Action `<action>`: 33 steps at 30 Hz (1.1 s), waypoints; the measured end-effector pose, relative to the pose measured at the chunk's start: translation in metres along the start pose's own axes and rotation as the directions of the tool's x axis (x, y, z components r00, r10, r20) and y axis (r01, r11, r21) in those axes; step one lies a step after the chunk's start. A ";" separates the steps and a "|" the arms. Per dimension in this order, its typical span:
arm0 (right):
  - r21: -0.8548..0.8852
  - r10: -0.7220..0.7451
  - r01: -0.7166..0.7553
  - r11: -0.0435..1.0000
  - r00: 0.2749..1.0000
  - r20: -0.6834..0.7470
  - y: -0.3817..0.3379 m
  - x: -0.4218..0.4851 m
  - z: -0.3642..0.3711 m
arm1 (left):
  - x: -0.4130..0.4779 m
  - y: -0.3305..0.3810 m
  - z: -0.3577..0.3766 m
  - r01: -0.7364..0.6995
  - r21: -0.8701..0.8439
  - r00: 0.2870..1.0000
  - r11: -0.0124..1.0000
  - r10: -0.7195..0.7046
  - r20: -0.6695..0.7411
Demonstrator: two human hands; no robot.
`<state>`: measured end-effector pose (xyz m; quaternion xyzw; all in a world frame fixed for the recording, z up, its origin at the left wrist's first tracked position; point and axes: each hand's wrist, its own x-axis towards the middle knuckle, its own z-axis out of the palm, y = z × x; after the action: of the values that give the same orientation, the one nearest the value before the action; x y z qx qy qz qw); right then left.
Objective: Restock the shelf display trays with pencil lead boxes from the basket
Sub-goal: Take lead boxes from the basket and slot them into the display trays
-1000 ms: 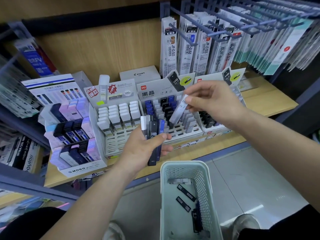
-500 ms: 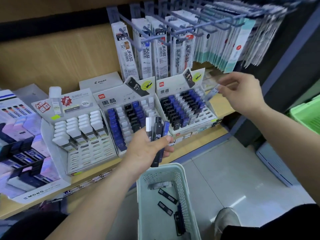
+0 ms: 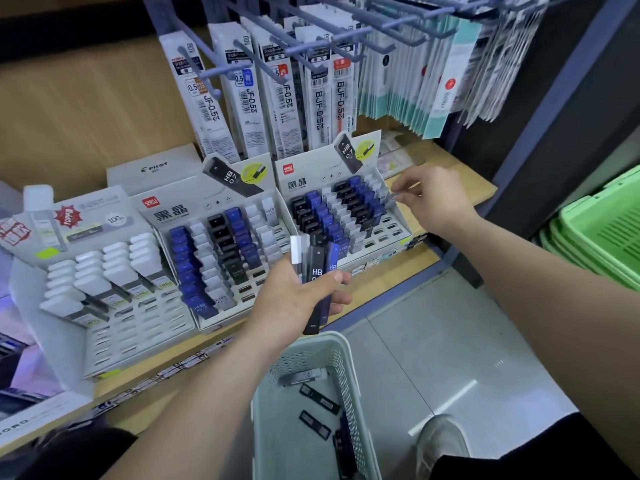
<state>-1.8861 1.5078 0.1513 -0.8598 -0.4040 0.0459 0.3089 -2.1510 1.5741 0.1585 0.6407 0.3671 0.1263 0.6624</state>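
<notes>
My left hand (image 3: pixel 294 299) grips a fan of slim pencil lead boxes (image 3: pixel 317 271), black, blue and white, over the shelf's front edge. My right hand (image 3: pixel 433 199) pinches a clear lead box (image 3: pixel 398 197) at the right edge of the right display tray (image 3: pixel 391 230). That tray holds rows of black, blue and clear boxes. A second, like tray (image 3: pixel 239 313) stands to its left. The pale basket (image 3: pixel 301 355) sits below my left hand with several dark lead boxes (image 3: pixel 318 400) on its bottom.
A grey tray of white-capped boxes (image 3: pixel 114 271) stands further left on the wooden shelf (image 3: pixel 415 258). Refill packs (image 3: pixel 249 98) hang on hooks above the trays. Green baskets (image 3: pixel 602 230) are stacked at the right. A shoe (image 3: pixel 440 441) is on the tiled floor.
My right hand has carried the clear box from the middle tray past the right tray and now down to that tray's right edge. The view has swung right. My left hand keeps its boxes.
</notes>
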 end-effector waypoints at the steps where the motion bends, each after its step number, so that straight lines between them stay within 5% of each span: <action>1: -0.014 -0.008 0.008 1.000 1.000 0.009 0.000 0.001 -0.001 | 0.001 0.000 0.000 0.001 -0.003 1.000 1.000 -0.001 0.006; 15: -0.186 -0.160 0.161 0.969 0.987 0.018 0.004 0.007 0.019 | -0.004 -0.003 -0.010 -0.021 -0.079 0.999 0.997 0.024 0.045; 26: -0.083 -0.044 0.040 0.996 0.998 -0.052 -0.017 -0.020 -0.012 | -0.011 -0.001 -0.014 -0.037 -0.104 0.998 0.994 0.043 0.056; 30: 0.111 0.004 -0.022 0.994 0.987 0.159 -0.048 -0.057 -0.022 | -0.016 0.000 -0.018 -0.048 -0.106 0.997 0.993 0.054 0.055; 33: 0.285 0.009 -0.147 0.947 0.900 0.435 -0.081 -0.088 -0.025 | -0.025 0.002 -0.020 -0.048 -0.117 0.996 0.992 0.055 0.063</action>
<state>-1.9911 1.4706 0.2029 -0.7848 -0.4145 0.3090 0.3417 -2.1804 1.5736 0.1702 0.6143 0.3202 0.1430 0.7069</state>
